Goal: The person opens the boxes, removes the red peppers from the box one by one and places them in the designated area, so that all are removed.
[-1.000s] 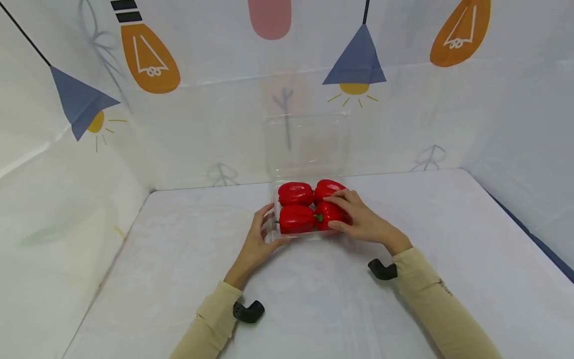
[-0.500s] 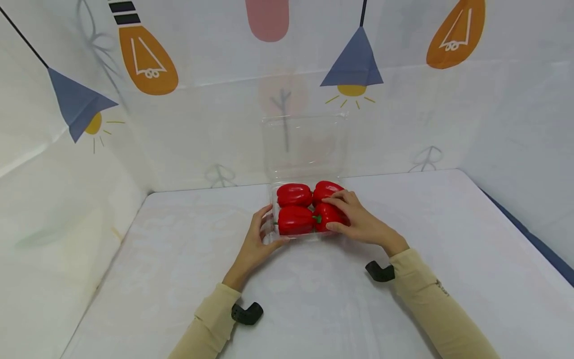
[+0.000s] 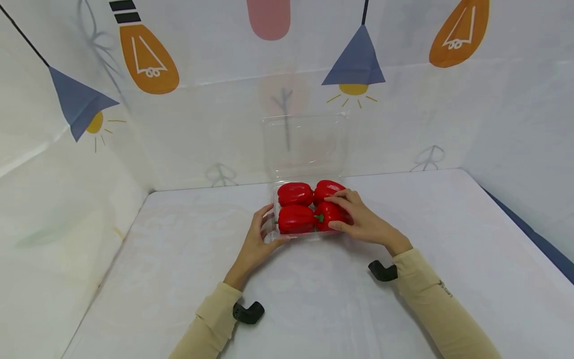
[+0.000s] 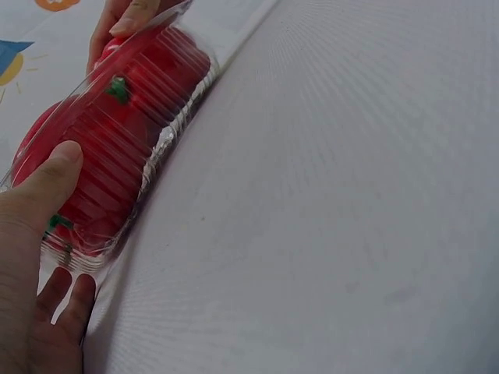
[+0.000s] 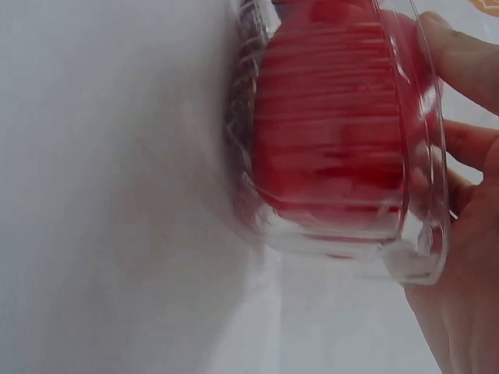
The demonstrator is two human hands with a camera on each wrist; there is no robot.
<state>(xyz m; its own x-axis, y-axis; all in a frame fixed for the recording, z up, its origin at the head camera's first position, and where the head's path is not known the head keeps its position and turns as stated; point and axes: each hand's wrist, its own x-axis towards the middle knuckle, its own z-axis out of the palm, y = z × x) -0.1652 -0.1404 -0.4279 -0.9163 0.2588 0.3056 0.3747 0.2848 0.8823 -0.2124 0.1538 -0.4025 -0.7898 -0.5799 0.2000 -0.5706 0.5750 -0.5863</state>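
Several red bell peppers lie in a clear plastic clamshell container [image 3: 309, 237], its lid [image 3: 307, 144] raised at the back. My left hand [image 3: 255, 245] grips the container's front left corner, thumb on the front wall and fingers along the left side. With thumb and fingers, my right hand [image 3: 365, 222] holds the front right bell pepper [image 3: 329, 214], whose green stem faces left. Beside it sits the front left bell pepper [image 3: 296, 219]. Behind are the back left bell pepper [image 3: 295, 193] and the back right bell pepper [image 3: 326, 189], partly covered by my right fingers.
The container stands on a white-covered table [image 3: 309, 299], near its back edge. A white curtain [image 3: 215, 124] with lamp and bulb prints hangs right behind the raised lid. Black curved pieces, a left one [image 3: 248, 312] and a right one [image 3: 382, 270], stick out at the sleeves.
Both hands stay almost still on the container and the pepper. The front right pepper's stem looks very slightly turned. The head view shifts a little.
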